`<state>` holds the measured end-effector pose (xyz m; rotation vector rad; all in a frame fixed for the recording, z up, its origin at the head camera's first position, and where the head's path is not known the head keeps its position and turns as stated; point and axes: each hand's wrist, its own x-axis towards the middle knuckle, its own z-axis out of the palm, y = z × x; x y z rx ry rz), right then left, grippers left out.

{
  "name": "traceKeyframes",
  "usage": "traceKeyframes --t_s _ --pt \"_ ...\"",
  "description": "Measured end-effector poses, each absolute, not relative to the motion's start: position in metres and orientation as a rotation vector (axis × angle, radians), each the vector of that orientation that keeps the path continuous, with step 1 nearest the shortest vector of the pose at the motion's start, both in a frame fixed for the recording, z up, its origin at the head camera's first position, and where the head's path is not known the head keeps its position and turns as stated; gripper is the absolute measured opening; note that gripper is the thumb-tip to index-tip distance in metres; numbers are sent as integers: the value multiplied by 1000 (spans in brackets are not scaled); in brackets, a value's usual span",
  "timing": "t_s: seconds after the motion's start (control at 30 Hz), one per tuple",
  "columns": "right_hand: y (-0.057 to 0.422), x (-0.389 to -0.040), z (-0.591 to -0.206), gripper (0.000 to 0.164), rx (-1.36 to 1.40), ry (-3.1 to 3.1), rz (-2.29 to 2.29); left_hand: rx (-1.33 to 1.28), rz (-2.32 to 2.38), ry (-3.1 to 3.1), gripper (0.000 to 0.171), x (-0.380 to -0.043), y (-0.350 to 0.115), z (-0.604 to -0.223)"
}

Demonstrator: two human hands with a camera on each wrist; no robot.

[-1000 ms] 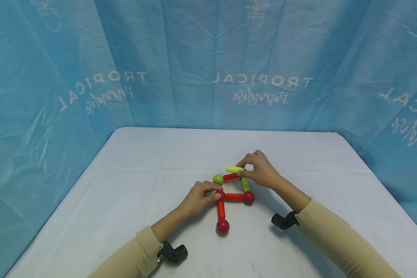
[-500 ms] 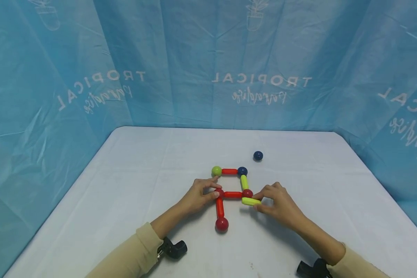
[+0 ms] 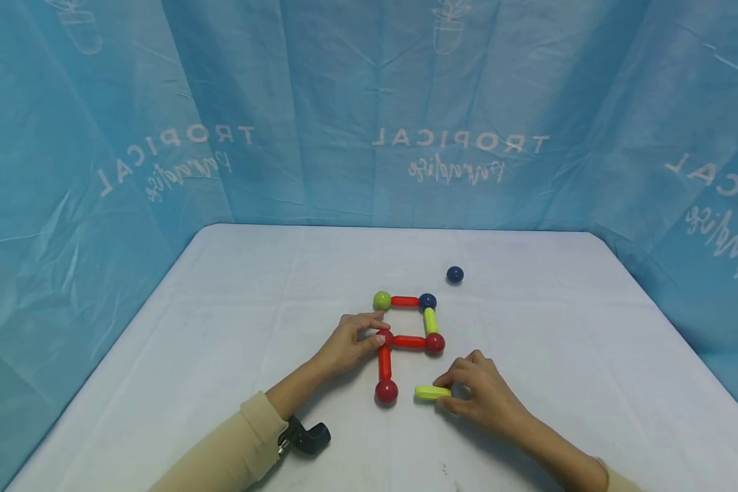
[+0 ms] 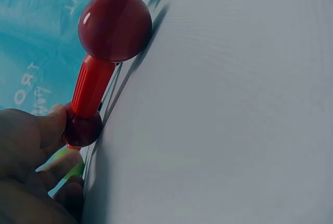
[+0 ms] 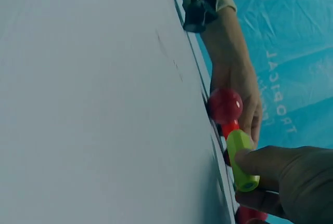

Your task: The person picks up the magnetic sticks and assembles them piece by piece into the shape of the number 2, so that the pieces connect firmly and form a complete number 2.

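A frame of magnetic rods and balls lies on the table. My left hand (image 3: 352,342) pinches the red ball (image 3: 385,337) at its left junction between thumb and fingers. One red rod (image 3: 410,342) runs right from there to another red ball (image 3: 434,343); a second red rod (image 3: 385,362) runs down to the near red ball (image 4: 115,26). At the back are a green ball (image 3: 382,300) and a dark blue ball (image 3: 427,302), joined by a red rod. My right hand (image 3: 482,396) pinches a yellow-green rod (image 3: 432,392), its free end pointing toward the near red ball.
A loose dark blue ball (image 3: 455,275) sits behind the frame, to its right. The white table (image 3: 252,294) is enclosed by blue printed curtains (image 3: 344,102). A black wrist camera (image 3: 310,437) hangs under the left sleeve.
The right hand has moved from the frame's back corner toward me, carrying the yellow-green rod to beside the near red ball. The back red rod now lies straight; the left hand stays on its ball.
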<state>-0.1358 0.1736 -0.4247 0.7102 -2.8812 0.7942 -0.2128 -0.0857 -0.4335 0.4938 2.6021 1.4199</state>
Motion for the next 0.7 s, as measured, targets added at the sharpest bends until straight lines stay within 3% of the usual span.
traceKeyframes --t_s 0.7 --pt "152 -139 -427 27 715 -2897 831 498 1403 2643 28 -210 -86 -433"
